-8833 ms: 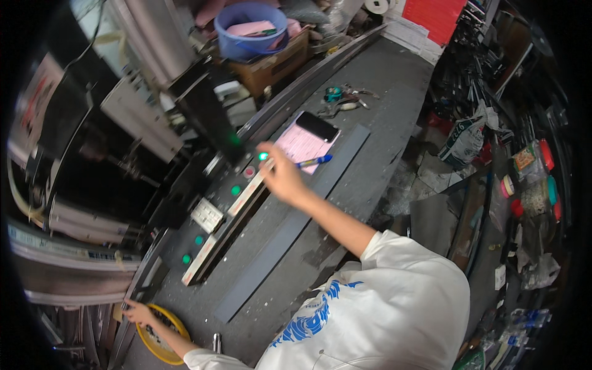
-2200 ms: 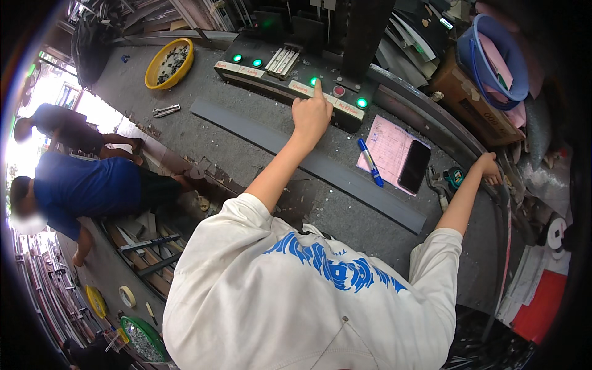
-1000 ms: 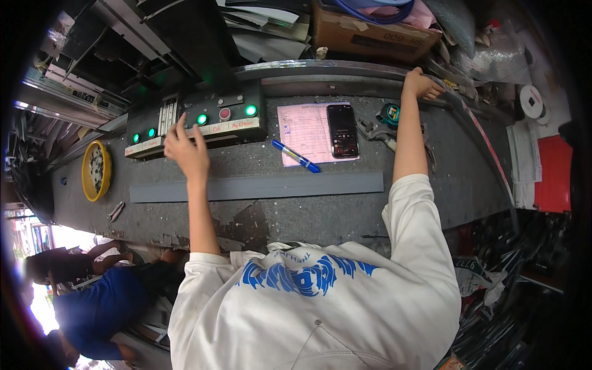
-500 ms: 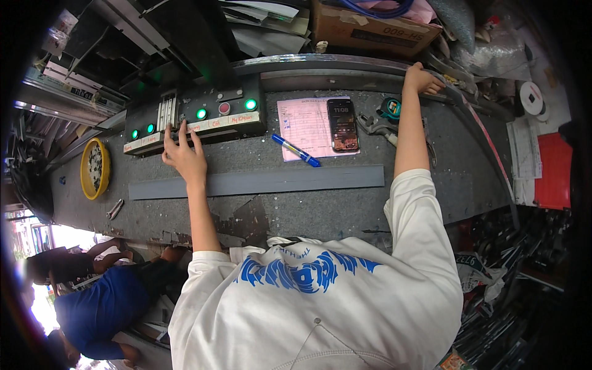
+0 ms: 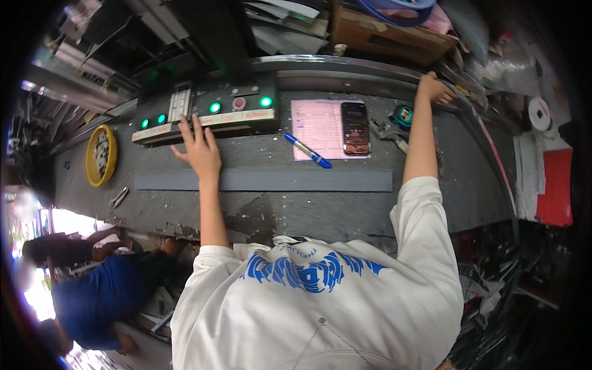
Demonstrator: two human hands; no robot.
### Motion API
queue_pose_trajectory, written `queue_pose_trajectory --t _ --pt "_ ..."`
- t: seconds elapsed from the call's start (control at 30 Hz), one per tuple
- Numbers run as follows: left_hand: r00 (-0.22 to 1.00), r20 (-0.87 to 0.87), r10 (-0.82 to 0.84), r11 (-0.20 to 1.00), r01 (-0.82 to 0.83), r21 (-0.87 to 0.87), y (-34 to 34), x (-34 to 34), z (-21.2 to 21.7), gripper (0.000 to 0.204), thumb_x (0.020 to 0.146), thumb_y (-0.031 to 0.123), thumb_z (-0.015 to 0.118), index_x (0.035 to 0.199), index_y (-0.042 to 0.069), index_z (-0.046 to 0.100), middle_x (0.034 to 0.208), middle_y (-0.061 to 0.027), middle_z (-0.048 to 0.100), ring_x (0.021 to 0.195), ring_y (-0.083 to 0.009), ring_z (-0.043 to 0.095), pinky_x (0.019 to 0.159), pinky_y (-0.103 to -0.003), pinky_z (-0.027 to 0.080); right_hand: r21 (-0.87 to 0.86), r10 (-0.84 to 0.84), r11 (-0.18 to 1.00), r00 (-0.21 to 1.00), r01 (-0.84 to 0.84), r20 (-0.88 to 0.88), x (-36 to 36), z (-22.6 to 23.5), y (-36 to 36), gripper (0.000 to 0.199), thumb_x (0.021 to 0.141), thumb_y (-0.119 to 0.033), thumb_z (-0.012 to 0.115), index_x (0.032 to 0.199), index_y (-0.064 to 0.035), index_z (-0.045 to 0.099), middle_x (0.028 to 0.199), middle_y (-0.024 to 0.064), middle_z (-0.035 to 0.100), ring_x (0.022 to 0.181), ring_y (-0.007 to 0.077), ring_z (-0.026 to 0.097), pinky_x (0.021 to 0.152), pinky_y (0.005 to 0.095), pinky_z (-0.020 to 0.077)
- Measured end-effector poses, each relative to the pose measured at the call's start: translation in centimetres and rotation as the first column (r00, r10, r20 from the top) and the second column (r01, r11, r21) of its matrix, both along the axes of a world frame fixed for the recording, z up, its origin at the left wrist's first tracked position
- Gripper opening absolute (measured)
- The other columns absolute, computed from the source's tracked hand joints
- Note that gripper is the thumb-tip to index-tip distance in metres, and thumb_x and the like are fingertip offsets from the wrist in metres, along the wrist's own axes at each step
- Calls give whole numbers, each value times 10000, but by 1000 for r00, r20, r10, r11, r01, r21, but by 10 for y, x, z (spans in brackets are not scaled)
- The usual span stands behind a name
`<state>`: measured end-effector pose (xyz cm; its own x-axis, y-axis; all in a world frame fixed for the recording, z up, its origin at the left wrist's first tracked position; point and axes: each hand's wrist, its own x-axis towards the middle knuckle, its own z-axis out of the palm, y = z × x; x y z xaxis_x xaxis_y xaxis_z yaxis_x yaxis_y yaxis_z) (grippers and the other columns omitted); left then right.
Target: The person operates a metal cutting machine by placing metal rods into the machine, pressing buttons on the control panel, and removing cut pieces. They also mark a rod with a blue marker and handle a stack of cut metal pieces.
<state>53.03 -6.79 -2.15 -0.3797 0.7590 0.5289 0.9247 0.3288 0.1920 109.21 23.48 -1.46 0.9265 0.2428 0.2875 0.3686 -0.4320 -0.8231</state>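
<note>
Across the dark grey desk (image 5: 333,213), the left hand (image 5: 202,151) spreads its empty grip against the control box (image 5: 228,117); the right hand (image 5: 435,89) meets the metal rail (image 5: 345,60), its closure unclear.

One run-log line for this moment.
left hand: spread at control box; right hand: at rail, hold unclear; phone: on pink sheet; grey strip: on bench

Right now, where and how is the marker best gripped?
Probably mid-barrel, pinched across its width from above, with the left hand coming in from the left. The marker lies on its side, slanting across the lower-left corner of the pink sheet. The phone lies to its right and the strip just below its lower end, so left looks the easier side.
</note>
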Motion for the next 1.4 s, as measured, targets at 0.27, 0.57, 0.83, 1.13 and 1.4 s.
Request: queue_pose_trajectory --t 0.27,0.57,0.83,1.13,1.4 --pt "1000 20 -8 1000 8 -7 -3 0 3 523 1015 331 475 1519 206 412 1647 -44 228 1505 -263 244 1138 -652 -29 -10 11 1000 1000 -11 13 6 -5 1 1172 654 -347 681 1410 284 46 1399 427 273 1252 475 357 1126 508 247" --pt "995 8 -100 976 97 193 -1 29 33 453 941 247 611 1380 152 547 1235 -142 475 1221 -324 402 1047 -507 245 1 -26 1000 999 26 39 -1 -4 1 998 719 -275 652 1408 239 147 1364 392 309 1221 463 412 1059 517 345" --pt "984 90 -154 984 145 102 8 43 42 413 926 257 640 1317 137 587 1118 -115 482 1053 -288 442 971 -442 306 1 -15 1000 999 15 36 -27 19 -16 1000 728 -203 600 1346 285 -16 1344 462 245 1255 531 377 1057 565 361" --pt "988 76 -135 987 127 99 8 42 36 432 937 289 629 1334 128 576 1103 -119 481 1029 -282 451 961 -438 304 40 160 987 978 -156 -133 -50 57 -47 1075 732 -198 590 1378 283 -122 1419 514 122 1358 584 248 1139 577 251" --pt "993 70 -95 995 94 22 11 44 49 406 935 318 620 1282 108 624 1068 -109 500 994 -271 471 927 -424 313 47 124 992 990 -121 -69 -21 22 -24 1103 734 -262 626 1396 276 -73 1430 503 118 1360 557 217 1154 558 200"
